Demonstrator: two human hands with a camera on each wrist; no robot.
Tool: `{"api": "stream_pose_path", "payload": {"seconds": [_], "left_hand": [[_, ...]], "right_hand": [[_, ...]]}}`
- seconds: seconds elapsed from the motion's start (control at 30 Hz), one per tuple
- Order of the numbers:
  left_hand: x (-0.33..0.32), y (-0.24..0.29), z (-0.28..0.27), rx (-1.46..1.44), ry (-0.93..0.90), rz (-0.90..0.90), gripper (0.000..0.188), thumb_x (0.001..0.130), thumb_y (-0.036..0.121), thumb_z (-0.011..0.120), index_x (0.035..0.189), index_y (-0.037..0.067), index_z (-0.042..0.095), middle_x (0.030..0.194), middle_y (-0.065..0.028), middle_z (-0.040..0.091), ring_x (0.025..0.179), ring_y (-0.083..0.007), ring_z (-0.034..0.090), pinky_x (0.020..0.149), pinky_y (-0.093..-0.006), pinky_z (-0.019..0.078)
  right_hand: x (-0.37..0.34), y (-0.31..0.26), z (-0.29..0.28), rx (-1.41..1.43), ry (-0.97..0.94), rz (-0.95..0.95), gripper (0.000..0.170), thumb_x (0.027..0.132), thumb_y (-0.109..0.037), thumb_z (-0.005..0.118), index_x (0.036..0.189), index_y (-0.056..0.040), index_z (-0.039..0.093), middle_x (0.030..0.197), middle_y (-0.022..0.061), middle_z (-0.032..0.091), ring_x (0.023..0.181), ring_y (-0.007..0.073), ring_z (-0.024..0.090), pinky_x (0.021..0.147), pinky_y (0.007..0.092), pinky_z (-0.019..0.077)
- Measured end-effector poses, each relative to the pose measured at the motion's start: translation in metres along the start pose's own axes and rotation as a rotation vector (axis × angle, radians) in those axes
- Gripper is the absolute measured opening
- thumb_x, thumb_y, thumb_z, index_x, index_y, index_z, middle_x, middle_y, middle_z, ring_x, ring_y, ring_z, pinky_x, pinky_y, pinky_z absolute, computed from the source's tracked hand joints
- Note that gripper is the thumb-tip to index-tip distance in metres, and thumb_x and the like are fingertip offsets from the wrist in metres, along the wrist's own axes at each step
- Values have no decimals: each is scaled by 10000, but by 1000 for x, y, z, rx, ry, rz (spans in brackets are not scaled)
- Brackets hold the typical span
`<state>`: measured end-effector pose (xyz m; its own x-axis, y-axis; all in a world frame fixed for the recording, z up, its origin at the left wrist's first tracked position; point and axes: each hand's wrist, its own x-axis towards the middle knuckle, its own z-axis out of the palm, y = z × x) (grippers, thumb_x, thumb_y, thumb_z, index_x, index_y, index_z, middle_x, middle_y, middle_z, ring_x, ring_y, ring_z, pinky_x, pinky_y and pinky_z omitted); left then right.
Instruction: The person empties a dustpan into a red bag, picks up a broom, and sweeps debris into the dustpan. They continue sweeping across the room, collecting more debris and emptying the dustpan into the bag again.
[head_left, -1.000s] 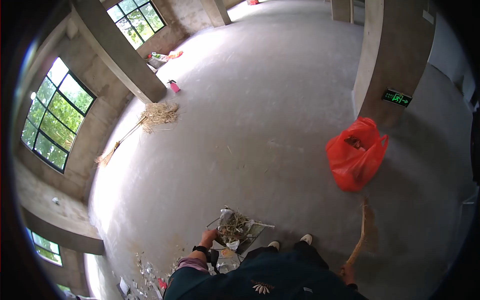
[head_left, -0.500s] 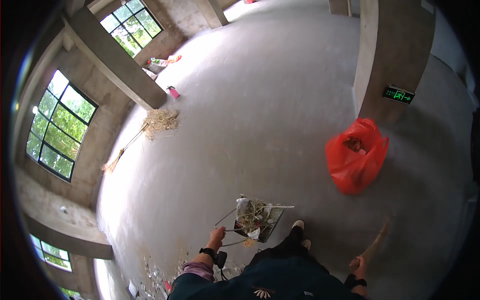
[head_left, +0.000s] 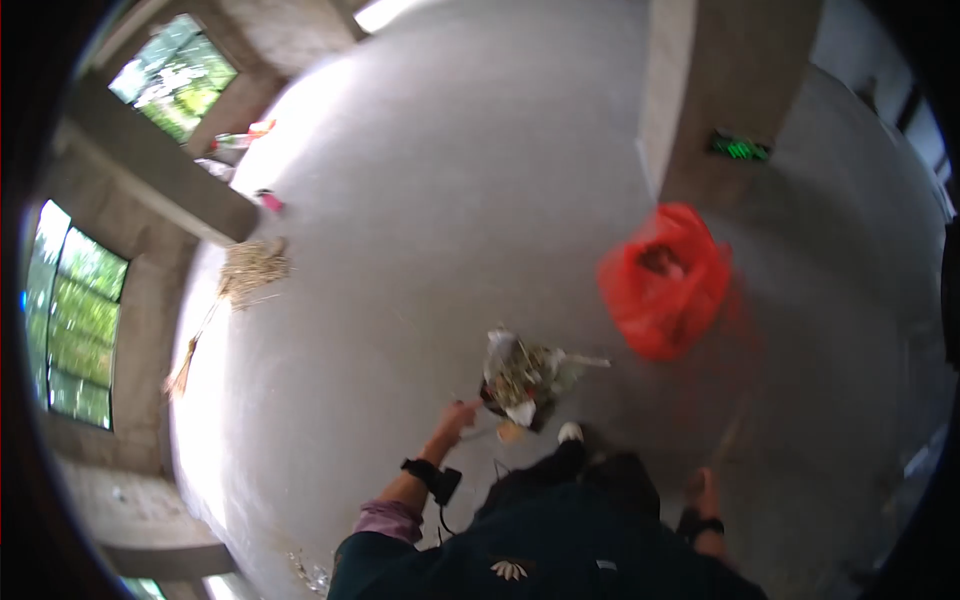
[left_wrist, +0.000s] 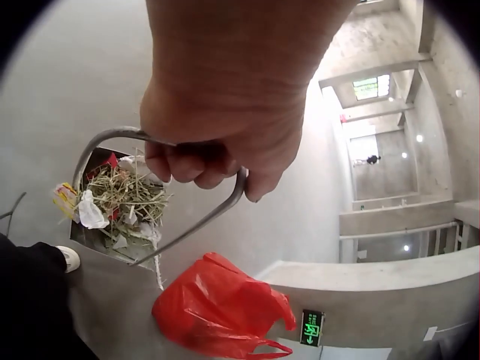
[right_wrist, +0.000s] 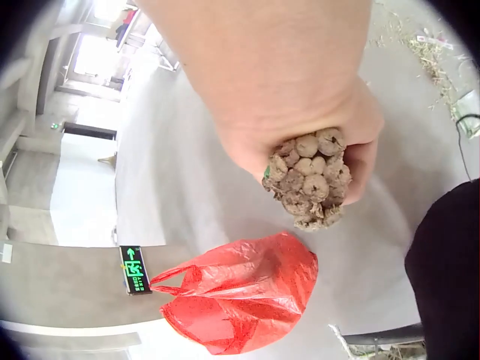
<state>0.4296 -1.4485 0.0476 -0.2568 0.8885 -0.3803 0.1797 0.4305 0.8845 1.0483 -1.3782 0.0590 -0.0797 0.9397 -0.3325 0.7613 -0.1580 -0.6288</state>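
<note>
My left hand (head_left: 455,420) grips the bent metal handle (left_wrist: 204,222) of a dustpan (left_wrist: 96,241). Dry straw (left_wrist: 124,196), white scraps and bits of red litter are heaped in the pan, which hangs at the front left of my legs. In my right hand (head_left: 704,490) is a broom handle, a bundle of stalks whose cut end (right_wrist: 307,180) faces the right wrist camera. The far end of that broom is blurred in the head view. A red plastic bag (head_left: 665,300) with rubbish inside stands on the floor ahead, right of the dustpan.
Beyond the bag rises a concrete pillar (head_left: 705,90) with a green exit sign (head_left: 740,148). A straw broom (head_left: 252,270) lies by the left pillar, near a pink bottle (head_left: 270,201). Litter (head_left: 308,572) is scattered at the lower left. Windows line the left wall.
My left hand has carried the loaded dustpan forward and right, nearer the red bag. My right hand has kept hold of the broom. My feet have stepped, and the view has shifted.
</note>
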Motion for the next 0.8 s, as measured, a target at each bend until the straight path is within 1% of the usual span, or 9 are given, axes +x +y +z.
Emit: {"api": "stream_pose_path", "payload": {"seconds": [0.03,0.07,0.13,0.2,0.27,0.47,0.7,0.77,0.8], "left_hand": [[10,29,3,-165,39,-40,194,845,171,525,972,42,593,686,-12,483,583,-131,467,543,-274,416],[29,47,5,-459,97,-320,172,804,224,600,798,55,569,609,20,449,512,-90,413,480,-251,361],[44,88,9,-357,97,-347,200,756,236,653,703,102,514,552,46,410,478,-62,386,448,-234,318],[52,117,22,-313,128,-374,182,755,210,649,709,91,519,544,48,403,463,-62,365,442,-230,309],[49,127,22,-327,88,-365,183,755,199,647,700,90,510,546,49,401,463,-60,357,442,-229,307],[41,137,22,-295,113,-324,203,763,174,635,673,98,469,542,54,380,451,-50,328,436,-232,301],[44,132,15,-168,141,-244,241,750,235,631,639,106,461,537,41,371,461,-71,342,432,-241,308],[43,124,21,-115,142,-264,272,730,289,648,639,96,480,545,33,386,486,-80,364,452,-240,315],[41,123,26,-147,136,-282,274,742,290,645,646,87,487,555,29,405,489,-80,370,451,-242,312]], "right_hand": [[10,33,19,433,-26,226,369,730,-5,592,1076,-52,474,1031,136,549,969,254,529,838,355,411],[0,-24,0,-104,68,-149,396,683,-11,640,1046,-60,490,1004,138,558,958,276,536,818,356,419],[0,-19,3,-45,41,-147,368,731,-160,667,1038,-45,500,943,123,565,859,249,563,745,336,460],[6,-1,16,1123,-56,518,231,787,-261,592,883,-56,545,770,83,570,669,179,567,602,292,464],[-8,-53,3,1009,1,640,252,820,-311,513,748,-72,550,642,40,537,551,122,524,518,263,437],[-20,-8,51,855,129,946,146,726,-155,607,669,-44,531,554,56,516,457,138,520,408,296,419],[-38,78,75,665,5,927,184,736,-252,632,679,-139,499,532,-20,460,439,114,472,385,296,406],[-32,92,72,898,-87,882,148,726,-212,616,654,-106,542,548,18,513,439,135,505,406,294,430],[-20,87,78,650,59,941,128,697,-111,611,628,-49,524,508,53,502,385,166,490,344,317,390]]}}
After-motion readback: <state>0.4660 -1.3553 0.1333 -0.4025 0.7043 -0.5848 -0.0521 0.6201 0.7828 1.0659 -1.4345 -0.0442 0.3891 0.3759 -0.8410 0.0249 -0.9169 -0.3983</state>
